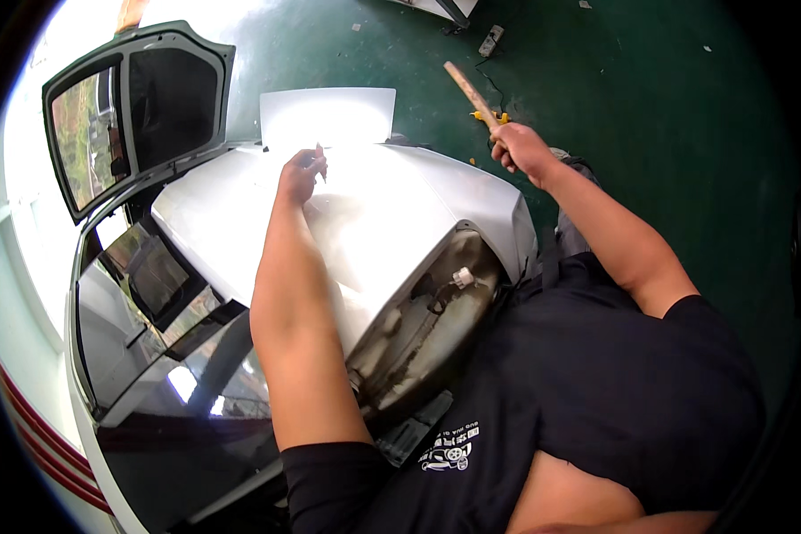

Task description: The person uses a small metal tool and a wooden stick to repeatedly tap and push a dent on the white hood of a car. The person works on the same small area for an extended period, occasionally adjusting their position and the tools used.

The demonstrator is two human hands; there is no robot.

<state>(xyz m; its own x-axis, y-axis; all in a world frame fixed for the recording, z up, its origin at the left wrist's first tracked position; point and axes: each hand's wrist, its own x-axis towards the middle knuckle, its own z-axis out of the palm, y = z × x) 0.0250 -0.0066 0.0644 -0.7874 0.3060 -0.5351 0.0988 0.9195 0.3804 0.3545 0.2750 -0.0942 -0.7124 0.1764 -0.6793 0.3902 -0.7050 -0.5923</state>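
My left hand [301, 176] is closed, pinching a slender pointed tool [323, 171] whose lower tip hangs close over the white car body panel [392, 209]. Glare washes out the metal around that tip, so I cannot tell whether it touches. Out to the right, my right hand [523, 153] grips one end of a light brown wooden stick [468, 93]. Its free end points up and away to the left, above the floor. A pale, bright board [327, 111] stands upright at the panel's far edge, just beyond my left hand.
Nearest my body, a recessed opening [418, 334] in the panel shows a white connector [463, 278]. An open car door [176, 93] rises far left; dark window glass [182, 383] lies below it. On the green floor [632, 98] are a yellow-handled tool [489, 116] and a corded power strip [491, 40].
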